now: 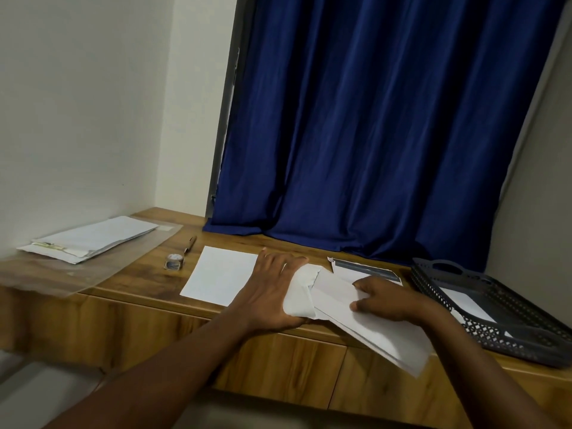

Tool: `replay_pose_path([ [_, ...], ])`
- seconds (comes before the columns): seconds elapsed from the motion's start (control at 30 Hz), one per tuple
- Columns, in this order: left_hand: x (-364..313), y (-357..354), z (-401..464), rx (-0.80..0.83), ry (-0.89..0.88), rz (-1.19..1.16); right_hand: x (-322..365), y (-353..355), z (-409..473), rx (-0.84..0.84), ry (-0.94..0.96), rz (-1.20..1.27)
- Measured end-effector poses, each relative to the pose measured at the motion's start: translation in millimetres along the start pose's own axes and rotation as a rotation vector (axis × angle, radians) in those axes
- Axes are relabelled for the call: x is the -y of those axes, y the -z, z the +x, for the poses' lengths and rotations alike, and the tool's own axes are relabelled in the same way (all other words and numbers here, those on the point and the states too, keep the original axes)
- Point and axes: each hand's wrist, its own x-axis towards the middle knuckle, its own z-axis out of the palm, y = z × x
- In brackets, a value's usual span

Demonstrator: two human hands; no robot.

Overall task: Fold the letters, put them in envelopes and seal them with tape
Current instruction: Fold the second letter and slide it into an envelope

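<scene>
Your left hand [272,286] lies flat, fingers straight and spread, pressing on the left part of the envelope [301,300] at the front edge of the wooden desk [133,280]. Your right hand [387,300] is just to the right of the envelope's mouth, fingers curled and pinching the folded letter [371,329], which slants down and right from the envelope and hangs past the desk's front edge. One end of the letter meets the envelope's opening; whether it is already inside, you cannot tell from here. The envelope's open flap [365,269], with a dark strip along it, lies on the desk just behind your right hand.

A flat sheet of paper [219,275] lies to the left of the envelope, partly under your left hand. Further left of the envelope sit a roll of tape [174,261] and a pen [190,244], close to each other. Well to the left of the envelope, a stack of envelopes [89,239] rests on a clear plastic sleeve [46,277]. To the right of the envelope stands a dark perforated tray [526,335] with white paper inside. A blue curtain [387,119] hangs behind the envelope, down to the desk.
</scene>
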Motion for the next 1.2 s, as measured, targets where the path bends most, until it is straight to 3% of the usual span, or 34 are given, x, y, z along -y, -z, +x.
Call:
replay_pose_path([
  [0.2,-1.6,0.5,0.2,0.013,0.007,0.020,9.4,10.2,19.6,0.034,-0.050,-0.049],
  [0.53,0.0,-2.9,1.0,-0.013,-0.019,0.041,32.1,-33.6,55.0,-0.376,-0.048,-0.212],
  [0.67,1.7,-4.4,1.0,-0.004,-0.015,0.029,31.9,-46.3,60.3,-0.449,-0.021,-0.144],
  [0.87,-0.8,-2.3,0.9,0.016,0.004,0.034,12.5,-39.1,59.2,-0.439,-0.047,0.232],
  [1.2,1.4,-3.1,0.3,0.009,0.007,0.000,40.4,-64.1,67.6,-0.624,0.071,0.060],
])
